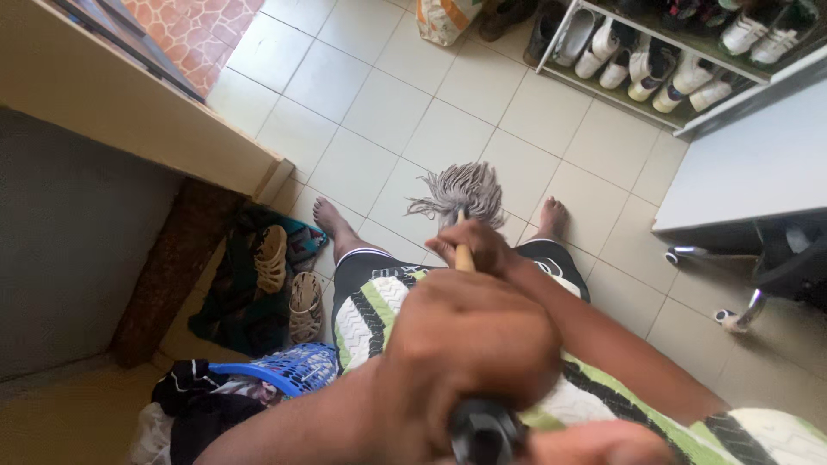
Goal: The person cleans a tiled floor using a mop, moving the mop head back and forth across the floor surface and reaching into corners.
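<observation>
Both hands grip a mop handle (464, 257): the left hand (469, 344) wrapped near its top, the right hand (474, 245) lower, the grey mop head (461, 191) on the tiled floor (388, 112) between bare feet.

The mop (458, 196) is standing nearly upright on the tiled floor (388, 103), its grey string head splaying out flat between the person's two bare feet. Its pale wooden handle is rising straight toward the camera, ending in a dark cap, partly hidden by the gripping hands.
</observation>
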